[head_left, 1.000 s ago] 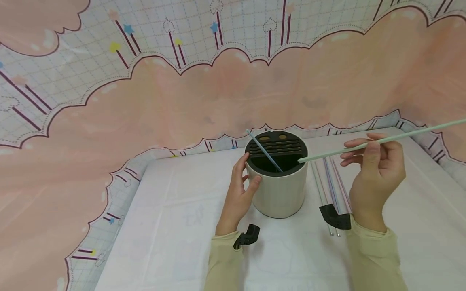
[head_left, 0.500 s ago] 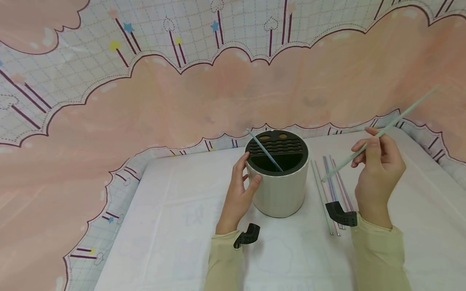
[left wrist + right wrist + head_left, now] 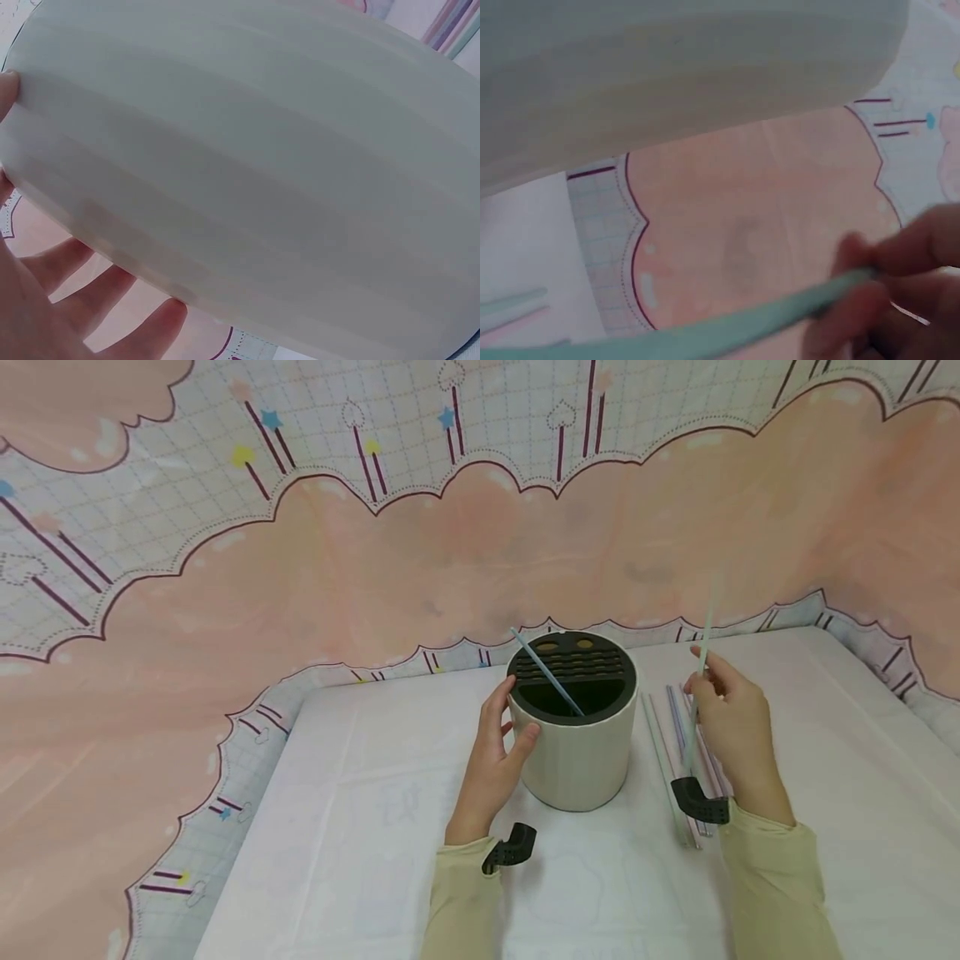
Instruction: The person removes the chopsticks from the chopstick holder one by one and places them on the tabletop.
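My left hand (image 3: 495, 760) holds the side of a round off-white holder (image 3: 577, 768) with a black top. Its thumb lies on the near wall, and in the left wrist view its fingers (image 3: 154, 330) curve along the holder's edge. A thin pale blue stick (image 3: 546, 670) leans out of the holder's wide front opening. To the right, my right hand (image 3: 735, 718) pinches a thin pale green stick (image 3: 727, 326) between thumb and fingers. That stick stands steeply in the head view, its lower end overlapping several pastel sticks (image 3: 662, 760) on the table.
Narrow slots and two round holes (image 3: 584, 644) mark the back of the holder's top. A white cloth (image 3: 360, 827) covers the table. Behind it hangs a peach-and-white patterned backdrop (image 3: 480, 543). Each wrist wears a black camera mount (image 3: 512, 845).
My right hand has moved left and slightly down, over the loose sticks. The green stick has swung from nearly level, pointing at the holder, to steeply upright. My left hand keeps its hold.
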The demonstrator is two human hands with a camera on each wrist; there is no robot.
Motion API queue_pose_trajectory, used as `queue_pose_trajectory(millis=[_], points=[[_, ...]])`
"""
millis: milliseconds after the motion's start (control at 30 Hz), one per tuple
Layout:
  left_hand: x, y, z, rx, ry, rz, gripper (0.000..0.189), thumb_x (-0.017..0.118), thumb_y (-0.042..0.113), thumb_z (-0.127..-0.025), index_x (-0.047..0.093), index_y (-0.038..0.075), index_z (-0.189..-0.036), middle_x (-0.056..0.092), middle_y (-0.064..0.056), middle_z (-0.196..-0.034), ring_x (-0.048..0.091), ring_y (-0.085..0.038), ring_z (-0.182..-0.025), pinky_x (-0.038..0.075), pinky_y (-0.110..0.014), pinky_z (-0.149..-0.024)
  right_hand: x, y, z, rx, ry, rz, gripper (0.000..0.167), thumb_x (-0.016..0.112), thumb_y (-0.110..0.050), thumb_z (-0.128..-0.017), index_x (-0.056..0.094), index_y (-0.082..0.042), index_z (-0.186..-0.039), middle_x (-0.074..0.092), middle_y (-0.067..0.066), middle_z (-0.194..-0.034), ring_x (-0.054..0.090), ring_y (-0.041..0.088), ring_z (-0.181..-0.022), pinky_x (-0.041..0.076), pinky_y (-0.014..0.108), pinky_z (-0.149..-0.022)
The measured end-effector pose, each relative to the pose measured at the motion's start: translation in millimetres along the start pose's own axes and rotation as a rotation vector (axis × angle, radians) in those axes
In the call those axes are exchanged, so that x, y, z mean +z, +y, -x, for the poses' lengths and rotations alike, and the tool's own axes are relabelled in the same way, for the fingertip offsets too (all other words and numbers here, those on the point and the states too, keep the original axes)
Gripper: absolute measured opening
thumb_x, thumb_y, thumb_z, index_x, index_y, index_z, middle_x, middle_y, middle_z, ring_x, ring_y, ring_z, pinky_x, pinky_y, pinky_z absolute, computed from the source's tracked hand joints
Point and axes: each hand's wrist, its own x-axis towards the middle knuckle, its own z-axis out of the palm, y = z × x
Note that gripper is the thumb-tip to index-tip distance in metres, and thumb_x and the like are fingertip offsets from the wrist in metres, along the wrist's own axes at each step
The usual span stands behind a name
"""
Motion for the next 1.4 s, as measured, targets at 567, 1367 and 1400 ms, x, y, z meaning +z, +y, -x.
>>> queue_pose_trajectory(millis=[567, 1367, 1400], points=[[-1.8, 2.2, 1.3, -0.012, -0.010, -0.001, 0.060, 0.047, 0.050, -0.087, 0.015, 0.044, -0.138, 0.016, 0.020, -0.142, 0.022, -0.007, -0.128, 0.034, -0.042, -0.097, 20.8, 14.8, -2.8, -0.101, -0.453, 0.218, 0.036, 0.038, -0.010, -0.094, 0.042, 0.001, -0.128, 0.059, 0.013, -0.093, 0.057, 0.019, -0.070, 0.049, 0.036, -0.063], [-1.1, 2.6, 2.7, -0.018, -0.006, -0.002, 0.060, 0.047, 0.050, -0.087, 0.015, 0.045, -0.138, 0.016, 0.020, -0.142, 0.022, -0.008, -0.128, 0.034, -0.042, -0.097, 23.5, 28.0, -2.9, -0.015, -0.583, 0.228, 0.046, 0.048, -0.014, -0.091, 0.035, 0.000, -0.133, 0.058, 0.012, -0.093, 0.053, 0.015, -0.067, 0.039, 0.031, -0.063], [-1.1, 2.8, 2.8, -0.020, -0.006, -0.002, 0.060, 0.047, 0.050, -0.087, 0.015, 0.046, -0.138, 0.016, 0.020, -0.142, 0.022, -0.008, -0.128, 0.034, -0.042, -0.097, 23.6, 28.1, -2.9, -0.014, -0.590, 0.225, 0.046, 0.048, -0.014, -0.091, 0.035, 0.000, -0.133, 0.058, 0.012, -0.093, 0.053, 0.015, -0.067, 0.039, 0.031, -0.063]])
